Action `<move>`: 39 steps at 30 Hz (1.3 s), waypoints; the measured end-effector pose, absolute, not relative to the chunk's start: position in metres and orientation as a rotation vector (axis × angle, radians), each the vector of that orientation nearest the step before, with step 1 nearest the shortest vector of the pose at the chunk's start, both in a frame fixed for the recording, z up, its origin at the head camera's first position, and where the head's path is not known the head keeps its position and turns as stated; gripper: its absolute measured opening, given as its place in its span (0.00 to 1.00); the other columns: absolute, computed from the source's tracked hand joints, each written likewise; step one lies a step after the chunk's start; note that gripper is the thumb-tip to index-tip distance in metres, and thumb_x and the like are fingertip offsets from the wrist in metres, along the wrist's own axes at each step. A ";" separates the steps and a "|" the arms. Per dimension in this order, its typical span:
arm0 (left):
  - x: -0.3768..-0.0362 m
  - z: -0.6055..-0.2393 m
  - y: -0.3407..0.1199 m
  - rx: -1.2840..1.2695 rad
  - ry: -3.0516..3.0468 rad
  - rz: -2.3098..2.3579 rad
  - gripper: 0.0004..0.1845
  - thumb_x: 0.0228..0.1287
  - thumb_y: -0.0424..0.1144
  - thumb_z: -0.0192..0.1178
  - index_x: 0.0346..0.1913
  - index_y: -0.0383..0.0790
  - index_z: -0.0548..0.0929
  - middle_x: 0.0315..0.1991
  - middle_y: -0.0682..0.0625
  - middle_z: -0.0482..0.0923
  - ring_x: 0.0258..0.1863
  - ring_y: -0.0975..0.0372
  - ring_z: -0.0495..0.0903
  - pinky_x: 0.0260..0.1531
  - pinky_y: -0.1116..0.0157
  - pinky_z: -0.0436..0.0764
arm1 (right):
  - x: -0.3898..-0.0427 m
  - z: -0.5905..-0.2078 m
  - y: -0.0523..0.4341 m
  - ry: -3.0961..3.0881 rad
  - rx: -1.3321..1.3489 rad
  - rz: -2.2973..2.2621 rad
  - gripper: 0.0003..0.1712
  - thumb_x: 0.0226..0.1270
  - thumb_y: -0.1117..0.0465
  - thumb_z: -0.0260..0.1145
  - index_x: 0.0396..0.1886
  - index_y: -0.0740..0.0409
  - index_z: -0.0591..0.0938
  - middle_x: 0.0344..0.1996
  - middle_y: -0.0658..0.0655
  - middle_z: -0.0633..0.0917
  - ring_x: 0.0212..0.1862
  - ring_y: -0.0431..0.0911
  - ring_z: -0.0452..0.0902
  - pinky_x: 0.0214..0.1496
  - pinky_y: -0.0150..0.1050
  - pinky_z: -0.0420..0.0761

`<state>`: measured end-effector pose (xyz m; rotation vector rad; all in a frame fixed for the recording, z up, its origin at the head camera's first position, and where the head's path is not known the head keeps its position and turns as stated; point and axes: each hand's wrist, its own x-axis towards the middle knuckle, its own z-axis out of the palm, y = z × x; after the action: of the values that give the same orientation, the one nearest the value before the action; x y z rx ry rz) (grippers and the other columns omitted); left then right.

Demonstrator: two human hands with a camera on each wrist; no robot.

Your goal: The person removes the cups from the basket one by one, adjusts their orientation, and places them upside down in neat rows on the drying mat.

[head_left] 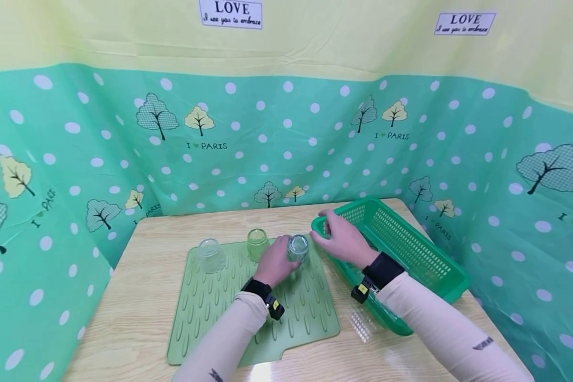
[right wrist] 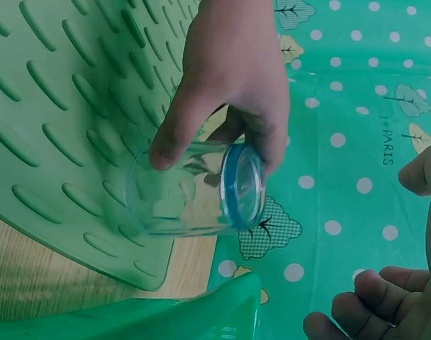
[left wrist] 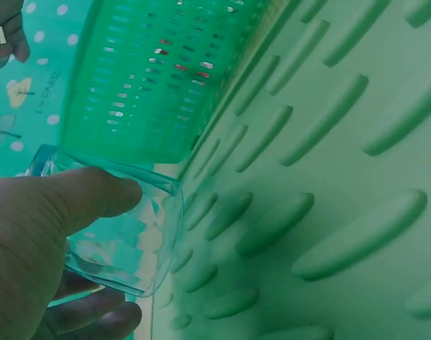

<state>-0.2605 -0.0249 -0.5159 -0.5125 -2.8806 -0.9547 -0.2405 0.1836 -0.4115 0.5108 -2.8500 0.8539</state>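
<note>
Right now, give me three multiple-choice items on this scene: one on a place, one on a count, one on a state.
1. Where does the green basket stand?
A. left of the mat
B. right of the mat
C. on the mat

2. How many glass cups show in the head view?
A. three
B. one
C. five

3. What does the left hand do?
A. lies flat
B. grips the blue-tinted cup
C. holds the basket

B: the basket sits by the drying mat's right edge.
A: clear, green and blue-tinted.
B: fingers wrap it.
</note>
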 end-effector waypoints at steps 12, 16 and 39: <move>-0.271 -0.520 -0.013 -0.475 -2.911 -0.902 0.38 0.55 0.43 0.79 0.65 0.35 0.73 0.53 0.42 0.83 0.48 0.50 0.85 0.48 0.53 0.86 | -0.242 -0.413 0.193 -2.891 0.476 0.865 0.28 0.72 0.64 0.57 0.71 0.63 0.71 0.43 0.57 0.80 0.28 0.45 0.70 0.29 0.40 0.73; -0.271 -0.524 -0.012 -0.453 -2.883 -0.885 0.37 0.55 0.43 0.80 0.64 0.34 0.74 0.51 0.41 0.84 0.47 0.48 0.86 0.46 0.51 0.87 | -0.243 -0.416 0.201 -2.899 0.472 0.872 0.26 0.75 0.67 0.49 0.71 0.66 0.70 0.49 0.60 0.80 0.33 0.47 0.73 0.34 0.42 0.76; -0.255 -0.506 -0.013 -0.437 -2.839 -1.000 0.56 0.64 0.51 0.73 0.83 0.38 0.48 0.74 0.35 0.66 0.71 0.44 0.69 0.70 0.50 0.72 | -0.253 -0.442 0.241 -3.167 0.374 0.572 0.28 0.69 0.58 0.72 0.64 0.68 0.78 0.53 0.67 0.81 0.51 0.57 0.80 0.50 0.53 0.83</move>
<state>-0.2549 -0.0130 -0.5064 -0.4367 -2.8390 -0.9998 -0.2533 0.2412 -0.4423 0.3742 -3.1670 0.5721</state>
